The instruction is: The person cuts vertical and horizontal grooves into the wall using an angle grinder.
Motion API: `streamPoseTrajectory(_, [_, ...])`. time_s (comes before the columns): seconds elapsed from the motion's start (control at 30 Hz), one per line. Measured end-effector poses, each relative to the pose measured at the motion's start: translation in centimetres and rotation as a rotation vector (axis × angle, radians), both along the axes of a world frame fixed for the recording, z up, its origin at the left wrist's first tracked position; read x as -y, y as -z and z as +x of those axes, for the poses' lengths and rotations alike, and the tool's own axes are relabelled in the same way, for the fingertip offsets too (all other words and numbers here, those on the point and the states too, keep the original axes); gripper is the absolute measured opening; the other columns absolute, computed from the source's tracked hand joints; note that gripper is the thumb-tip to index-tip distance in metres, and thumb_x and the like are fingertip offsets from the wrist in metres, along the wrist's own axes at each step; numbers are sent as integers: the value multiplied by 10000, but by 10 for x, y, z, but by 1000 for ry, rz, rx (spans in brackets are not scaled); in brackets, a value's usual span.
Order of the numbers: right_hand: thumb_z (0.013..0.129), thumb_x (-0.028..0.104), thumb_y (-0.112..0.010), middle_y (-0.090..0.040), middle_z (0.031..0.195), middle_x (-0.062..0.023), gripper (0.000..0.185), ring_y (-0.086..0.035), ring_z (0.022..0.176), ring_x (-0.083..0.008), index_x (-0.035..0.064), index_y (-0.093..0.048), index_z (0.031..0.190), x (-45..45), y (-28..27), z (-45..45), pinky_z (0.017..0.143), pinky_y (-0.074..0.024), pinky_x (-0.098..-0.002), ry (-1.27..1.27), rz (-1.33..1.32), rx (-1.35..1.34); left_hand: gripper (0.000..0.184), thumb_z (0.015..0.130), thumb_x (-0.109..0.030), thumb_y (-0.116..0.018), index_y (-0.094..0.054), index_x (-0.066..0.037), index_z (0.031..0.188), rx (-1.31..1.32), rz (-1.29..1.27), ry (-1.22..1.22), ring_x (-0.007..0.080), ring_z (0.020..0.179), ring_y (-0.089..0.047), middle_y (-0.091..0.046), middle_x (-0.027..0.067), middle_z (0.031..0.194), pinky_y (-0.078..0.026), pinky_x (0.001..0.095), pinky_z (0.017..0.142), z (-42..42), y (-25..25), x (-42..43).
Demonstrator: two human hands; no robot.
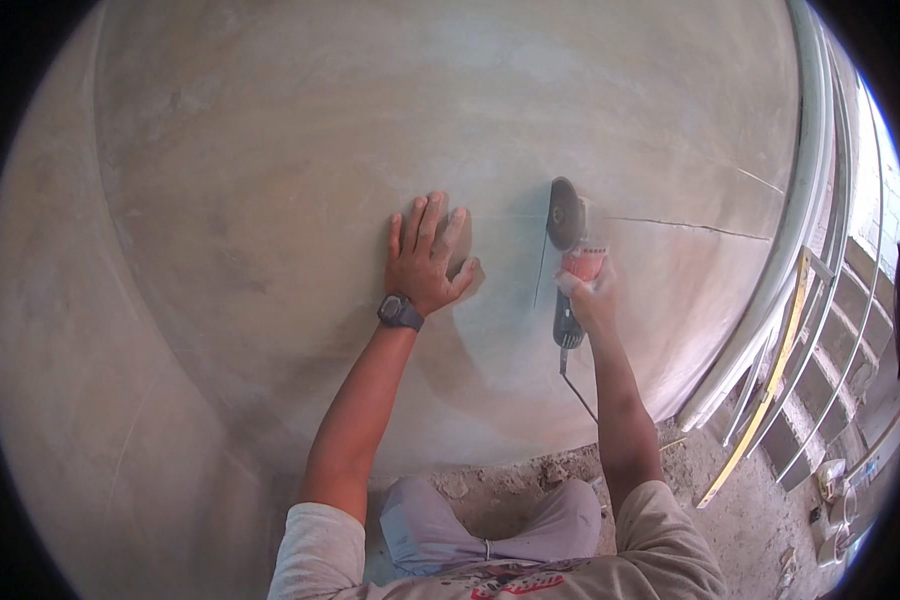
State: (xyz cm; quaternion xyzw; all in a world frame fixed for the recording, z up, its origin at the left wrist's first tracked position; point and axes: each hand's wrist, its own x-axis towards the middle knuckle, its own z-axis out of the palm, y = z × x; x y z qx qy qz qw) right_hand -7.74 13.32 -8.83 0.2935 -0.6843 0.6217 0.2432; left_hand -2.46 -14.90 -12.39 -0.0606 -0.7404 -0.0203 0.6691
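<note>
My left hand point(432, 262) lies flat against the plastered wall point(300, 150), fingers spread, with a dark watch point(399, 311) on the wrist. To its right, my right hand point(590, 297) is wrapped round the red and black body of an angle grinder point(582, 264). The grinder's disc end points up and sits at the wall; whether the disc touches the surface cannot be made out. A dark vertical cut runs down the wall just left of the tool. A thin horizontal cut point(685, 226) extends to the right of the disc. The power cord point(578, 395) hangs from the grinder's lower end.
Pale pipes point(738, 372) curve along the wall's right edge. A yellow level-like bar point(760, 405) leans beside them, near grey blocks or steps. White containers point(835, 520) stand at lower right. Rubble and dust cover the floor point(740, 525) below.
</note>
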Motion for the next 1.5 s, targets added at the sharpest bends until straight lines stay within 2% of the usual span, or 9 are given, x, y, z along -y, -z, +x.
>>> streamPoseTrajectory(0.3, [748,123,-781,-654,998,-65,463,-626,872,-167,10,-589,1154,-2,-4,-3,795,-519,-328,38,33,11,791,852,-468,-724,-473,-286,1580,0,0,0,288,1576,-304,-336,77,1705,-234,593,1254,-2,-2,-1])
streamPoseTrajectory(0.6, [750,137,-780,-663,1011,-67,496,-634,899,-168,7,-597,1193,-9,-7,-4,804,-520,-332,39,74,62,798,847,-465,-731,-469,-285,1579,12,13,5,291,1576,-301,-337,78,1702,-232,595,1253,-1,-1,-6])
streamPoseTrajectory(0.73, [768,136,-777,-667,1044,-72,493,-638,923,-169,7,-599,1209,-13,-1,-8,816,-524,-340,17,34,-30,803,846,-470,-733,-467,-278,1579,15,2,-22,295,1570,-307,-338,78,1698,-228,603,1249,-1,-7,-6])
streamPoseTrajectory(0.8, [781,136,-777,-667,1056,-72,481,-639,929,-169,8,-599,1209,-13,-5,13,824,-526,-342,36,28,8,806,832,-476,-741,-490,-254,1565,5,-19,-47,322,1555,-327,-360,110,1680,-220,597,1250,-1,-10,-6])
streamPoseTrajectory(1.03, [779,82,-810,-654,1041,-54,499,-629,924,-145,26,-586,1222,-41,39,35,820,-527,-321,10,-37,55,811,837,-481,-740,-478,-240,1567,-7,-22,-5,345,1558,-317,-350,127,1684,-199,612,1248,-10,-13,-3])
streamPoseTrajectory(1.17, [775,56,-811,-652,1038,-45,502,-623,913,-131,28,-579,1219,-59,71,31,802,-526,-309,23,-48,157,831,846,-494,-732,-448,-240,1584,3,-46,-30,349,1568,-297,-336,131,1692,-183,622,1248,-19,-29,-3])
streamPoseTrajectory(1.33, [775,57,-808,-650,1024,-35,495,-618,889,-127,29,-580,1213,-78,120,48,779,-526,-306,-40,-111,271,832,869,-503,-705,-414,-238,1602,38,-33,-101,369,1580,-261,-313,144,1701,-170,640,1244,-15,-23,-6])
streamPoseTrajectory(1.5, [779,61,-798,-645,1003,-31,491,-618,876,-128,29,-583,1219,-89,148,53,767,-523,-306,-75,-207,382,866,888,-480,-679,-348,-189,1633,52,-42,-136,411,1586,-221,-262,183,1716,-139,660,1242,-25,-42,-12])
